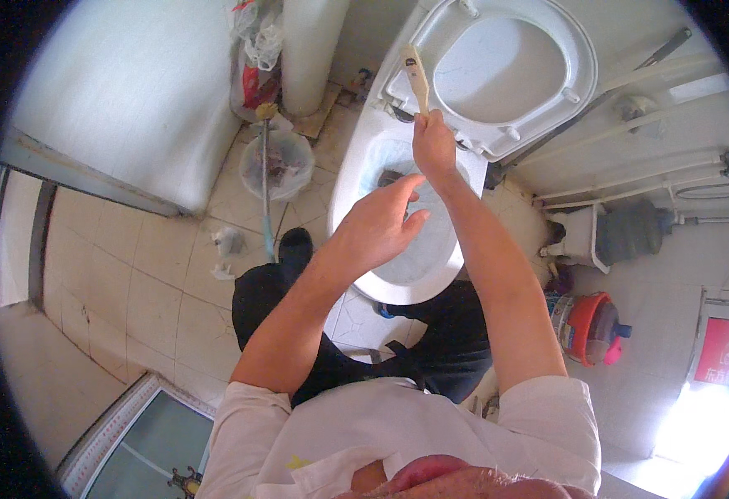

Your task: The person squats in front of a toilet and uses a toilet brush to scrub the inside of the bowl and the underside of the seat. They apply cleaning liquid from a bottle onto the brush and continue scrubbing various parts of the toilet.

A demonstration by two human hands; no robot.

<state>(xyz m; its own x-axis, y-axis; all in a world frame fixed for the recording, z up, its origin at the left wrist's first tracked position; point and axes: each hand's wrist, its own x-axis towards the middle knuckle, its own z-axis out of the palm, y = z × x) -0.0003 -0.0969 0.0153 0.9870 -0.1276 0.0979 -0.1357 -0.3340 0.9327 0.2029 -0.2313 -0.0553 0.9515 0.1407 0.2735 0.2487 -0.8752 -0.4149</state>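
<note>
My right hand (436,146) is closed round the lower end of a pale wooden brush handle (417,78), which points up across the raised toilet seat (573,53). The far end of the handle bears small dark writing. My left hand (380,227) hangs over the white toilet bowl (339,199), fingers apart, with nothing in it. Beneath it, a dark patch (390,178) shows inside the bowl, partly hidden by my left hand; I cannot tell what it is. The raised lid (495,68) shows behind the seat.
Left of the toilet stands a lined waste bin (305,165) with a long-handled brush (266,187) across it. Crumpled plastic (228,240) lies on the floor tiles. Pipes (639,193) run along the right wall, near a red bucket (582,327) and a large water bottle (629,231).
</note>
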